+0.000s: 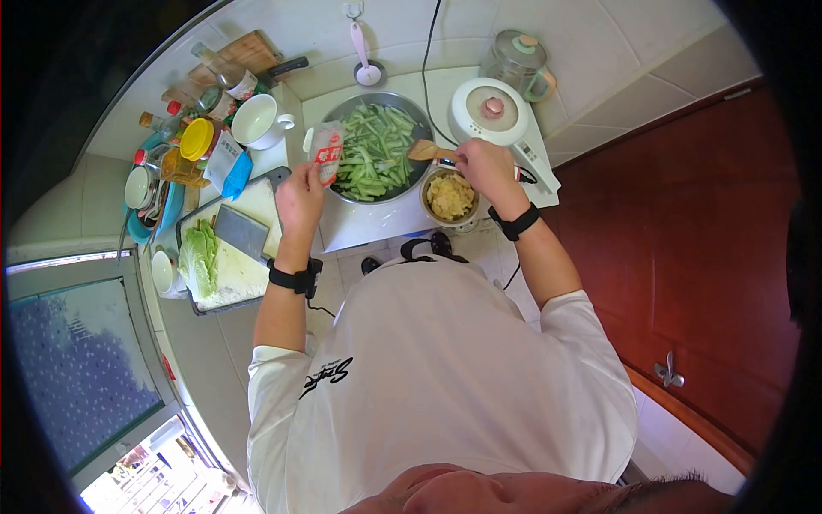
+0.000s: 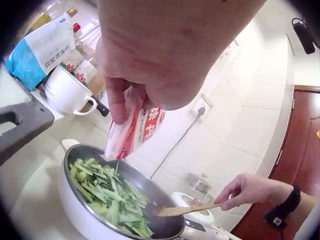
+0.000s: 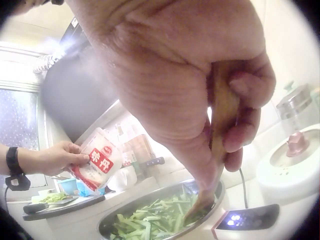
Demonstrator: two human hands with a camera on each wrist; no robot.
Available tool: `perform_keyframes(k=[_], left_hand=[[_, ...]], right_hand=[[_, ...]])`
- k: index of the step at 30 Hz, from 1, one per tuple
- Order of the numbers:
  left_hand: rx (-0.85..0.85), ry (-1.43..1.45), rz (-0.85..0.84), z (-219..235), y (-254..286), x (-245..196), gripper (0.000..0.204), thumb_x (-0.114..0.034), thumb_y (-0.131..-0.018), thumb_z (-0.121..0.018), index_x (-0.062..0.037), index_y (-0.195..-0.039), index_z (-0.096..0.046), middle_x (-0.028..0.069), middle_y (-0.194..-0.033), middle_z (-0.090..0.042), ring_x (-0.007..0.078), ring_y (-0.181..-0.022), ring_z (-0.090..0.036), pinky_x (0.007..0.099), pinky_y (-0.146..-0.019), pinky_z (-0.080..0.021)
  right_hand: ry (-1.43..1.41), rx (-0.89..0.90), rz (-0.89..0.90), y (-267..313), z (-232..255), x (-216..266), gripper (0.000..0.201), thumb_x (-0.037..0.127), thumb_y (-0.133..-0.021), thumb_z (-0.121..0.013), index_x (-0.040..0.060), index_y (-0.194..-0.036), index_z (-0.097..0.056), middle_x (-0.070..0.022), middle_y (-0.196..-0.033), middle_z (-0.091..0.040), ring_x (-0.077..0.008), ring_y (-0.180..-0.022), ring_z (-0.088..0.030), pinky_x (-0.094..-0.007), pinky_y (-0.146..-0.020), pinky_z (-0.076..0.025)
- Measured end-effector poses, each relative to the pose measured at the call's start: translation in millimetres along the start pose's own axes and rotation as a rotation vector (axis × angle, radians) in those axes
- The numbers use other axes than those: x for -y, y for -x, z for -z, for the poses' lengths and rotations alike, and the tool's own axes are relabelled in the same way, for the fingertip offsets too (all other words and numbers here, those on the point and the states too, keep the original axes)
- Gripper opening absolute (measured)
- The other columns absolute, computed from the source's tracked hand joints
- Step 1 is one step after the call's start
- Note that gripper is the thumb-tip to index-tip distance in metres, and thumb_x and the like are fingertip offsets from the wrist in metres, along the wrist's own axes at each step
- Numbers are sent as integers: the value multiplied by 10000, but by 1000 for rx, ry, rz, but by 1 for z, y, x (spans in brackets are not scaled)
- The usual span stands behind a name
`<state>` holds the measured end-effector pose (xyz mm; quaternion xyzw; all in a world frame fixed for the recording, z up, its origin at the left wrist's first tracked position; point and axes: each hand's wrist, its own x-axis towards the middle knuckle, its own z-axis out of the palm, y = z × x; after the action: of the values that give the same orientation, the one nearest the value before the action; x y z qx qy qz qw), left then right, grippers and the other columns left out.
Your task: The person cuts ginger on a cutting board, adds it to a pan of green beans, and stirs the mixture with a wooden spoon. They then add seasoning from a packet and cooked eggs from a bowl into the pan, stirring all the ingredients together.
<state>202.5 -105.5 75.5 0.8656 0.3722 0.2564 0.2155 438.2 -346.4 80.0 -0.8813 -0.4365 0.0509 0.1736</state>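
The left hand (image 1: 300,199) pinches a white and red packet (image 1: 328,154) over the left side of a round pan. In the left wrist view the packet (image 2: 132,125) tilts down above the pan's rim (image 2: 67,185). Cut green vegetable strips (image 1: 374,150) fill much of the pan. The right hand (image 1: 490,176) grips the handle of a wooden spatula (image 1: 421,151); in the right wrist view, the fingers of the right hand (image 3: 190,85) curl round it and the spatula's blade (image 3: 200,207) rests among the strips at the pan's edge.
A bowl of yellowish food (image 1: 450,195) stands beside the pan, with a white lidded cooker (image 1: 488,111) behind it. To the left are a white cup (image 1: 255,122), bottles, a blue and white bag (image 1: 228,167), and a board with a cleaver (image 1: 242,231) and leafy greens (image 1: 199,259).
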Motion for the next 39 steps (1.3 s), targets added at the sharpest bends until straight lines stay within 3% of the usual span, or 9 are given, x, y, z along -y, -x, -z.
perform_keyframes(k=[8,12,14,30,33,35,36,38,39], left_hand=[[-15,48,-5,-3,-2,1,233,-250,-927,-602,-47,-850,-686,199,-708,-646,395,-650,-642,447,-567,-491],[-38,130,17,-2,-6,-3,233,-250,-926,-602,-47,-847,-683,196,-704,-647,392,-650,-643,442,-565,-492],[-56,92,-64,-7,-8,0,238,-249,-927,-604,-44,-831,-674,194,-689,-640,388,-637,-642,439,-553,-485],[-38,150,-29,-14,-19,-9,188,-210,-910,-628,-39,-905,-706,192,-705,-652,372,-644,-659,417,-561,-498],[-63,192,-37,-17,-22,-1,200,-222,-906,-639,-31,-885,-696,187,-658,-620,349,-566,-625,385,-535,-482],[-10,285,42,-21,-26,11,216,-211,-932,-633,-3,-906,-682,135,-671,-648,225,-540,-578,312,-559,-466],[-14,286,42,-18,-29,8,216,-211,-932,-633,-3,-906,-682,135,-671,-648,225,-540,-578,312,-559,-466],[-122,763,89,-10,-35,4,216,-189,-962,-616,18,-943,-671,62,-761,-668,102,-650,-524,249,-625,-441],[-136,762,87,-5,-39,8,216,-189,-962,-616,18,-943,-671,62,-761,-668,102,-650,-524,249,-625,-441]], right_hand=[[-1,19,-19,-1,5,4,172,171,-758,-736,109,-918,-750,-137,-846,-707,-320,-800,-683,-422,-705,-528],[-23,-42,9,-1,0,2,110,136,-755,-704,77,-839,-745,-143,-785,-691,-324,-752,-678,-428,-658,-524],[-23,-47,10,-1,0,2,109,137,-755,-704,81,-838,-745,-142,-784,-692,-323,-751,-678,-428,-656,-524],[-34,-33,-2,-8,1,-1,92,129,-751,-691,93,-823,-737,-131,-764,-688,-321,-739,-675,-424,-650,-519],[-22,-14,-18,-8,2,0,103,136,-755,-694,93,-837,-739,-130,-763,-689,-322,-742,-675,-422,-657,-520],[-8,-8,-20,-10,3,1,109,140,-757,-696,92,-845,-740,-129,-763,-689,-323,-743,-675,-420,-661,-520],[-11,8,-27,-11,3,1,117,145,-755,-698,92,-850,-740,-130,-768,-690,-323,-749,-675,-422,-662,-520],[-10,20,-25,-12,4,1,124,150,-754,-700,92,-856,-741,-131,-774,-691,-322,-756,-675,-423,-663,-521],[-10,31,-21,-13,4,0,132,153,-752,-702,94,-863,-743,-132,-799,-695,-322,-767,-675,-425,-667,-522]])
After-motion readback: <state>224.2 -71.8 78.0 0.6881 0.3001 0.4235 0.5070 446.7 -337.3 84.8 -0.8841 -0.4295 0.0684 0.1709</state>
